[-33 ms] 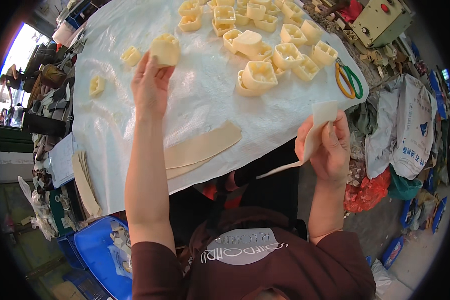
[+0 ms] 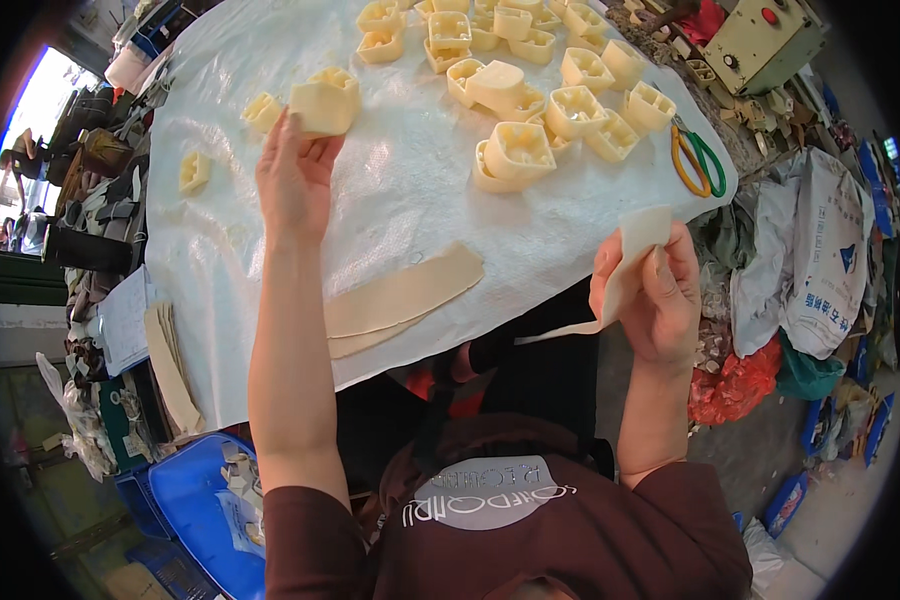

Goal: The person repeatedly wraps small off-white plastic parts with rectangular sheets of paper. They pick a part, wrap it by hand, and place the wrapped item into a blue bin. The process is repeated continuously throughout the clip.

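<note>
Left hand (image 2: 292, 180) raised over white plastic-covered table (image 2: 270, 300), fingertips pinching pale cream folded box-shaped piece (image 2: 324, 103). Right hand (image 2: 660, 295) off table's near edge, fingers closed around long cream strip (image 2: 625, 265).

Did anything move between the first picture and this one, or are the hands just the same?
Nothing has visibly changed. The left hand holds a cream block over the white sheet, and the right hand holds a pale strip just as before. The flat strips, the pile of cream pieces and the scissors lie where they were.
</note>
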The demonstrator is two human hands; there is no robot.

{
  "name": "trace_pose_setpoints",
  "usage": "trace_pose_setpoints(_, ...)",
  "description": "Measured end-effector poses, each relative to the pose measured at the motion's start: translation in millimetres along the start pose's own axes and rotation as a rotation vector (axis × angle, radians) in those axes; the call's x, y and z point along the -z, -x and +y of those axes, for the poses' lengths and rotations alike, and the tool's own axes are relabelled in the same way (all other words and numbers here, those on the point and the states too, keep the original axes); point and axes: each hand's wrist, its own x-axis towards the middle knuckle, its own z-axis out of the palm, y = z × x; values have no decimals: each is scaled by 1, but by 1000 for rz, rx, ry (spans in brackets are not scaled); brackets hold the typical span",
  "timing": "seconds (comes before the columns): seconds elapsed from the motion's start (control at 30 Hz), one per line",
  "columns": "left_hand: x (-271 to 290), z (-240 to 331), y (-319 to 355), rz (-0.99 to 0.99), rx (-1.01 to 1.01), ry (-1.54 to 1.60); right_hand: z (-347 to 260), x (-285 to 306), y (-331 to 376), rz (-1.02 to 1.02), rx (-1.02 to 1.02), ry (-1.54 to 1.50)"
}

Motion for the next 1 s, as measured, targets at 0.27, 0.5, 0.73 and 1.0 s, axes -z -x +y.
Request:
trace_pose_setpoints(0.27, -38, 36, 139, -223, 175, -492, -8, -36, -2, -265, -73, 794)
trace_pose_setpoints(0.5, -23, 24, 197, -329, 65, -636, 15, -69, 4, -501, -232, 742)
trace_pose_setpoints(0.73, -22, 22, 212, -259, 86, -672, 20, -77, 7, -511, -265, 731)
trace_pose_setpoints(1.0, -28, 21, 211, -265, 52, -681, 25, -74, 7, -489, -195, 751)
